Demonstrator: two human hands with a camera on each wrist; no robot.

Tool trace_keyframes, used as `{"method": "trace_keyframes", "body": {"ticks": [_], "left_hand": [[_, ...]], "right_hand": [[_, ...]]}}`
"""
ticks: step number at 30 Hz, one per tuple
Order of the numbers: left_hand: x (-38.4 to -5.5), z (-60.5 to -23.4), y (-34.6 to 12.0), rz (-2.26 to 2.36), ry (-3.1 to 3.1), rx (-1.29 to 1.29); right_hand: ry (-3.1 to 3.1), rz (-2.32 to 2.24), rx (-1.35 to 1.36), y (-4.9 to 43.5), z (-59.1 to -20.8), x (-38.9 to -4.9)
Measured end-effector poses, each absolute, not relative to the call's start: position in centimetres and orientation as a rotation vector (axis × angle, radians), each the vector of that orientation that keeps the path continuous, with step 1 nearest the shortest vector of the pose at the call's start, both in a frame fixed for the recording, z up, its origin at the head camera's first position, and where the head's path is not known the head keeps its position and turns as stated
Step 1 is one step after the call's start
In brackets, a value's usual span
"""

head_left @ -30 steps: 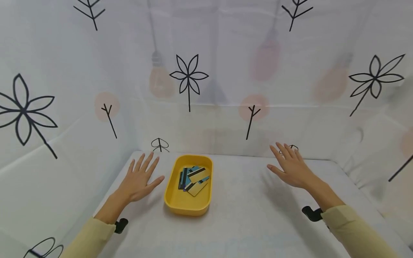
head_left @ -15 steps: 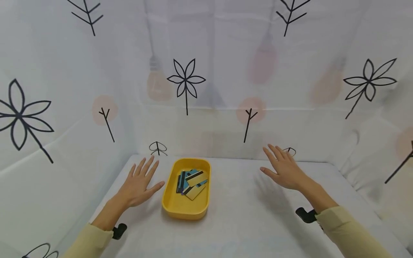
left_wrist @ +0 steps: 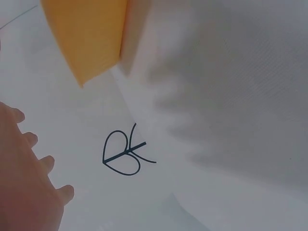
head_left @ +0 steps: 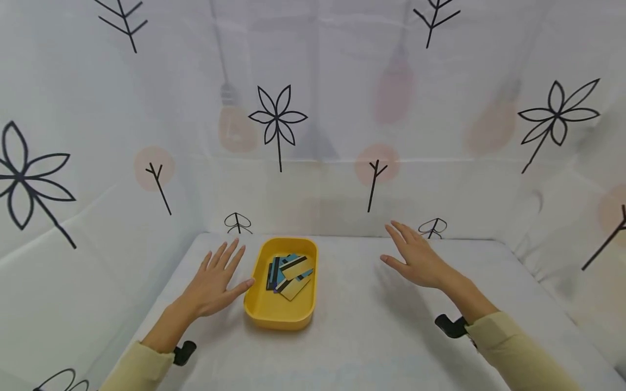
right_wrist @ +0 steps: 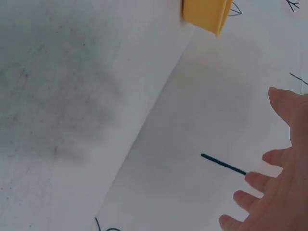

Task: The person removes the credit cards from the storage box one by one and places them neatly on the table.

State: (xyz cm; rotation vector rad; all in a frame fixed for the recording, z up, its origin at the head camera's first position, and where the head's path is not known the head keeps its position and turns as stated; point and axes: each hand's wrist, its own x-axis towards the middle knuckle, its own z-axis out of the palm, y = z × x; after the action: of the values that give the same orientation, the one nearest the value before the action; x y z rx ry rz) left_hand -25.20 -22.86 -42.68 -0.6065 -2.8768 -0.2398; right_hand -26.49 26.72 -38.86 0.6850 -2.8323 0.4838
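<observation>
tray [head_left: 274,317] holds cards [head_left: 288,271], none out yet | left hand [head_left: 215,282] flat, empty, thumb by tray's left rim | right hand [head_left: 415,260] spread, empty, well right of tray

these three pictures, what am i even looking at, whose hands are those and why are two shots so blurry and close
All three show one moment. The wide picture comes from a camera worn on a person's head, looking down at a white table with patterned cloth hung around it. The left hand lies open beside a yellow tray, its thumb at the tray's rim. The right hand is open too, off to the tray's right, holding nothing. In the tray lie several cards, blue and yellow with dark stripes, overlapping.

The two close pictures come from small cameras strapped to each wrist. Each shows the edge of its own hand, the white cloth and a corner of the yellow tray, so they look odd and tilted.
</observation>
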Motion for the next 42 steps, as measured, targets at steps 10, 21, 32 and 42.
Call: {"method": "trace_keyframes", "body": {"ticks": [10,21,32,42], "left_hand": [[-24.8,-43.2,-22.7,-0.273,-2.902,-0.604],[-24.5,-43.9,-22.4,-0.303,-2.936,-0.589],[-24.4,-44.3,-22.0,-0.386,-2.945,-0.613],[-23.8,-44.9,-21.7,-0.421,-2.962,-0.612]], "right_hand": [[-2.829,0.537,0.709,25.1,-39.4,-26.5],[-2.831,0.609,0.745,23.6,-40.1,-26.3],[-2.825,0.658,0.795,22.0,-40.8,-26.4],[-2.882,0.703,0.808,20.2,-41.2,-26.2]]}}
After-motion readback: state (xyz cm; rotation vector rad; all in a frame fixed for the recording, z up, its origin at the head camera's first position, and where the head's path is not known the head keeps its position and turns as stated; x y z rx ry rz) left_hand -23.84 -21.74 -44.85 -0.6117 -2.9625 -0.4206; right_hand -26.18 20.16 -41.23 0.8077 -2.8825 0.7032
